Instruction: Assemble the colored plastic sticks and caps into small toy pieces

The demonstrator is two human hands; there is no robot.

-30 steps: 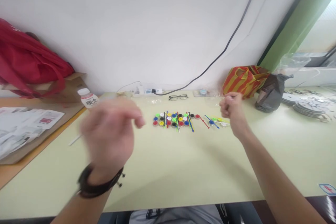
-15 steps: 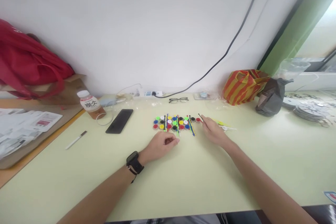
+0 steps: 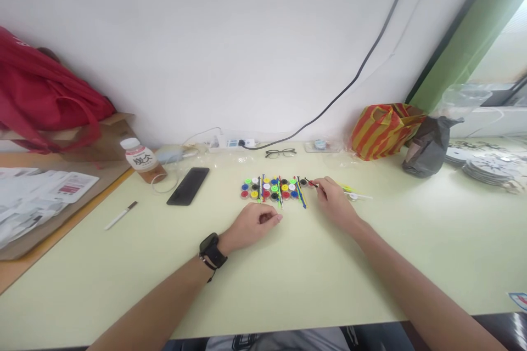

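Observation:
My right hand (image 3: 335, 201) pinches a thin black plastic stick (image 3: 310, 182); its tip points left, beside a black disc (image 3: 303, 182). A red disc is partly hidden behind the stick and fingers. Small round discs (image 3: 285, 188) in red, yellow, blue, green, white and black lie in rows on the table, with thin coloured sticks (image 3: 302, 193) laid across them in upright bundles. My left hand (image 3: 253, 226) rests on the table just in front of the rows, fingers loosely curled, nothing visible in it. Yellow and white sticks (image 3: 358, 195) lie behind my right wrist.
Left of the discs are a phone (image 3: 188, 186), a marker pen (image 3: 121, 215) and a drink bottle (image 3: 144, 161). Glasses (image 3: 280, 153) and a power strip (image 3: 233, 143) lie by the wall. A striped bag (image 3: 382, 130), a grey bag (image 3: 426, 148) and stacked discs (image 3: 492, 169) stand right.
The black stick in my right hand has tilted lower, and its tip has moved left towards the black disc. My left hand has stayed in place. The view has shifted slightly.

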